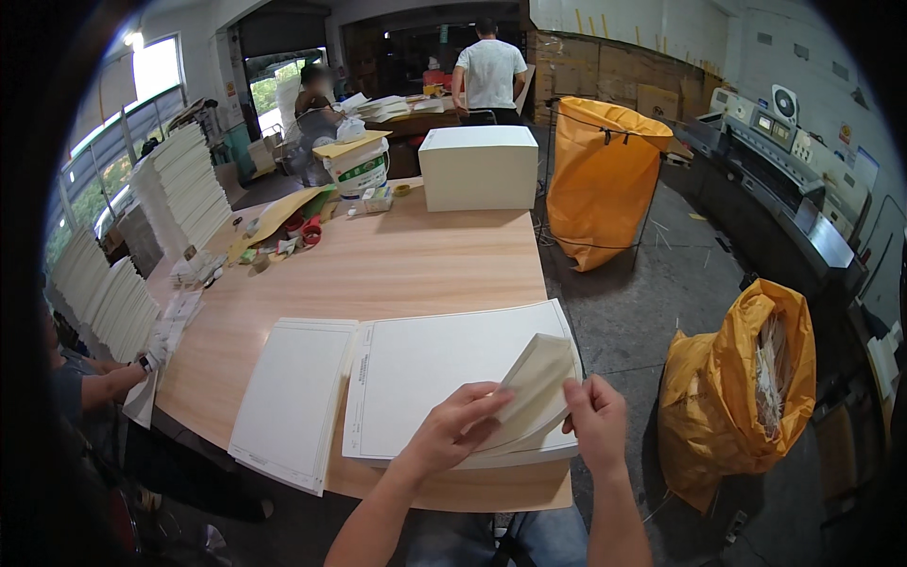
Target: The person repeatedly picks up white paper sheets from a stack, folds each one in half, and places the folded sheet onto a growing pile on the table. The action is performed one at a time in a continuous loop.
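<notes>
On the near side of the table lies a thick stack of large white paper sheets with thin printed border lines. The near right corner of its upper sheets is bent up and back, showing their underside. My right hand pinches the edge of these raised sheets between thumb and fingers. Beside the bend, my left hand has its fingers stretched out against the sheets, their tips blurred by motion. A second, narrower stack of white sheets lies just to the left.
A white block of stacked paper stands at the far edge, with a white bucket and tape rolls nearby. Orange sacks stand right of the table. At left, another person's hand rests by paper piles.
</notes>
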The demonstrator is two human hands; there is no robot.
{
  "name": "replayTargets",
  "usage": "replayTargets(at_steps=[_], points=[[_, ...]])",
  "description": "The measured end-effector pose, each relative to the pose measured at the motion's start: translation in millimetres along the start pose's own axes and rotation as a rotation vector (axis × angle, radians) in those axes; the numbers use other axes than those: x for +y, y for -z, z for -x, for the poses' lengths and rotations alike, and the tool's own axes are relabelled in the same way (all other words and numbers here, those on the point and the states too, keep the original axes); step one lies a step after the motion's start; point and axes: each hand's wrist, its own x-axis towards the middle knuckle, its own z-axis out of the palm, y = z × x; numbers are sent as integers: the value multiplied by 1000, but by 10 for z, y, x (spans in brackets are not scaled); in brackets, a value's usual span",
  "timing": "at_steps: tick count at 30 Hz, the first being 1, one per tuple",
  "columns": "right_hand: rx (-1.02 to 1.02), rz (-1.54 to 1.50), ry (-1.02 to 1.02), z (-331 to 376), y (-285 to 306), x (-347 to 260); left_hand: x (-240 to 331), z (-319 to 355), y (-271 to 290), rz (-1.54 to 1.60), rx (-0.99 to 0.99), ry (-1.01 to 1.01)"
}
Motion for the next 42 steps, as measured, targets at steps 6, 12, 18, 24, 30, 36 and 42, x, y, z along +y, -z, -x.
replayTargets(at_steps=[6, 12, 18, 24, 30, 36, 42], points=[[-19, -255, -104, -11, -9, -32, -46, -21, 12, -33, -95, -74], [9, -229, -58, 18, 21, 42, -22, -1, -22, -4, -62, -40], [317, 792, 681, 495, 88, 407, 36, -13, -4, 8, -37, 20], [-374, 957, 436, 596, 77, 629, 85, 43, -104, -529, -178, -229], [-419, 904, 282, 593, 72, 455, 158, 533, 24, -1132, -77, -131], [-89, 980, 632, 629, 28, 938, 35, 1310, 724, -1127, 480, 150], [85, 1022, 851, 612, 48, 1386, 790, 1288, 213, -996, 392, -165]])
